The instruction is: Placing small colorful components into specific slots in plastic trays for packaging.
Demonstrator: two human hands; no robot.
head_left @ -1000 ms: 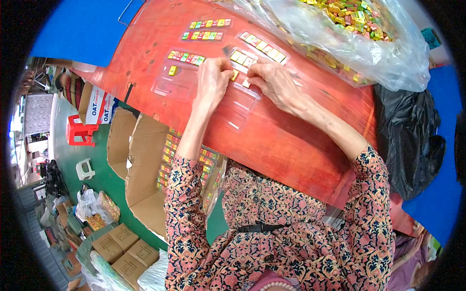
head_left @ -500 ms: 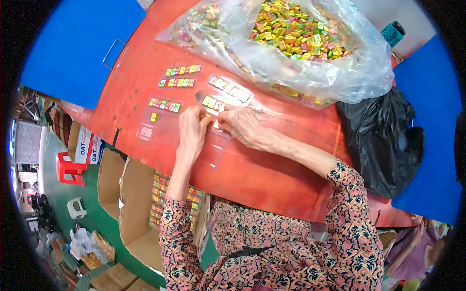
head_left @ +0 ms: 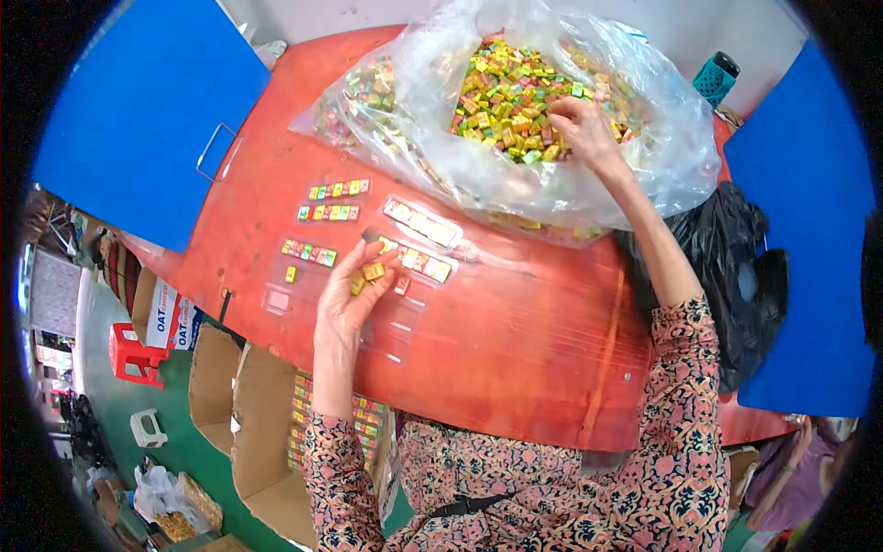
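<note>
My left hand (head_left: pixel 346 296) is closed around a few small yellow wrapped candies (head_left: pixel 372 271), held above a clear plastic tray (head_left: pixel 384 340). In that tray a row of candies (head_left: pixel 425 265) fills one slot, with another row behind it; the slots nearer me look bare. My right hand (head_left: pixel 589 133) reaches over the large clear plastic bag (head_left: pixel 405 138), its fingers curled at the heap of loose candies (head_left: pixel 510 101). Whatever those fingertips hold is too small to make out. To the left lies a second clear tray (head_left: pixel 276 300) with several partly filled rows.
A black plastic bag (head_left: pixel 736 285) sits at the table's right side. Below the left edge stands an open cardboard box (head_left: pixel 262 460) with filled trays (head_left: pixel 368 428) inside. Blue panels (head_left: pixel 147 120) flank the red table (head_left: pixel 515 368). Part of another person (head_left: pixel 791 478) shows at lower right.
My right hand has left the tray and moved up and right to the candy heap. My left hand has turned, showing candies in its fingers. The tray's row has more candies.
</note>
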